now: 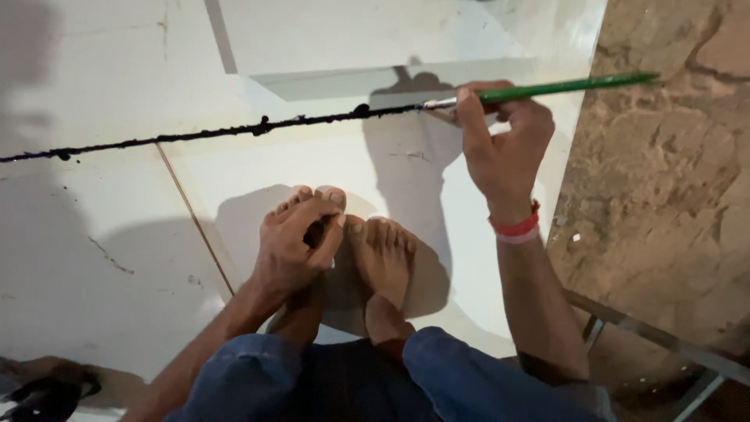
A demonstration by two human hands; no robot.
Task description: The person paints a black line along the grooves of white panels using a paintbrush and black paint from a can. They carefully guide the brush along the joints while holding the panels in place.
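My right hand (504,144) grips a thin paintbrush with a green handle (562,87); its tip touches the right end of a black painted line (219,131) that runs across the white tiled floor (94,234) from the left edge. A red band circles my right wrist. My left hand (297,242) rests on my left foot, fingers curled over the toes. My right foot (383,258) lies beside it, both bare on the tile.
Rough brown ground (664,195) borders the tiles on the right. A metal frame (656,336) shows at the lower right. A dark object (47,395) lies at the lower left corner. My blue trouser legs (437,383) fill the bottom.
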